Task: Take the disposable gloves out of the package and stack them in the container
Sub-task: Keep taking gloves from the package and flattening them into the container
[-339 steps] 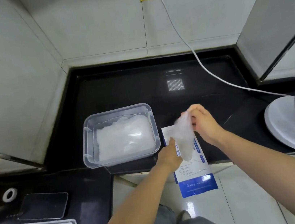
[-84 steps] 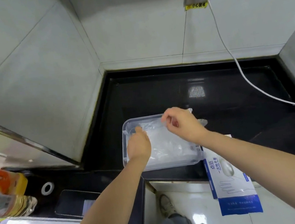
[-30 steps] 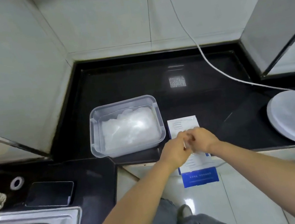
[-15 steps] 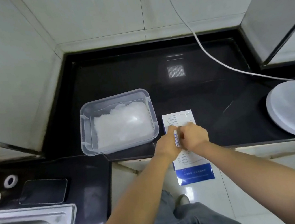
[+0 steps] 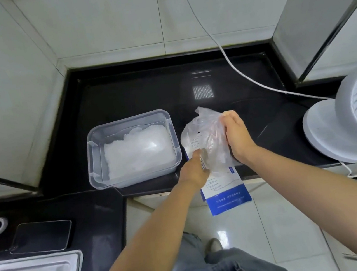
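With the left hand (image 5: 195,171), curled on the left edge of the glove package (image 5: 225,188) near its mouth, hold the pack down on the black countertop (image 5: 135,95). Seems to overhang the front edge by its blue end, so press on the part resting on stone. With the right hand (image 5: 237,134), fingers closed on a clear disposable glove (image 5: 204,131) raised above the pack, draw up and away in one slow pull.

Cannot tell from this view: lower end of the glove free of the package or caught inside; one glove in the pinch or several. Check by feel before carrying off. Go gently: thin film, likely to cling, stretch or drag its neighbours out.

Once free, carry left to the clear plastic container (image 5: 96,147), just beside the pack and already holding a pale heap of gloves (image 5: 138,150). Lay flat on top of that heap, cuff and fingers spread. Smooth down with an open palm to keep the stack level and below the rim.

Mind the white fan (image 5: 353,115) at the right: if running, likely to lift so light a sheet. Steer clear of the white cable (image 5: 232,68) trailing across the back of the counter.
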Demonstrator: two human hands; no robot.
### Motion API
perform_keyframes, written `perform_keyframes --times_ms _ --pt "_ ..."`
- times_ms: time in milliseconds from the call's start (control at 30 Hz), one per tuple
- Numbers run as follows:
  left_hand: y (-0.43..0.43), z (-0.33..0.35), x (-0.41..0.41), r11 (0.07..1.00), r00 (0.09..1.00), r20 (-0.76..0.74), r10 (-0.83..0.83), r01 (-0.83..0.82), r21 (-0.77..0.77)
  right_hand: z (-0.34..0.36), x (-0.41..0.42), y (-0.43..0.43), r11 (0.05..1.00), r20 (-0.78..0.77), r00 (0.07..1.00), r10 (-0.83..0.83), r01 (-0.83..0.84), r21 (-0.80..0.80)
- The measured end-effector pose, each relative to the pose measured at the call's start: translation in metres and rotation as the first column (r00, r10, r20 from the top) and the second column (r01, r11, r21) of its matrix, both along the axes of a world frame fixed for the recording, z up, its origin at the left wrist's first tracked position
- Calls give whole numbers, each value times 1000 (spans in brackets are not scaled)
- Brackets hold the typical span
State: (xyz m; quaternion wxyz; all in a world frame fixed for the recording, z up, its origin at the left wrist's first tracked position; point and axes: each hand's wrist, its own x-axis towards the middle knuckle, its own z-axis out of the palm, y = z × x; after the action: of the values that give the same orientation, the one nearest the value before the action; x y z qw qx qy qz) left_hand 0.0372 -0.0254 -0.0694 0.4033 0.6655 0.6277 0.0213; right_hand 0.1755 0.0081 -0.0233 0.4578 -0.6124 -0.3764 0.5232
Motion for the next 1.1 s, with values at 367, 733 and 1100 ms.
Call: perform_keyframes --times_ms 367,733,1100 --pt "6 67 -14 709 344 671 657 -584 -395 8 -10 -16 989 153 977 146 -145 -18" --pt "33 88 -80 731 510 597 619 -652 -200 29 -58 8 945 150 948 282 -301 125" --pt "60 87 -153 805 467 690 554 -511 -301 47 -115 53 779 -149 837 526 -544 -311"
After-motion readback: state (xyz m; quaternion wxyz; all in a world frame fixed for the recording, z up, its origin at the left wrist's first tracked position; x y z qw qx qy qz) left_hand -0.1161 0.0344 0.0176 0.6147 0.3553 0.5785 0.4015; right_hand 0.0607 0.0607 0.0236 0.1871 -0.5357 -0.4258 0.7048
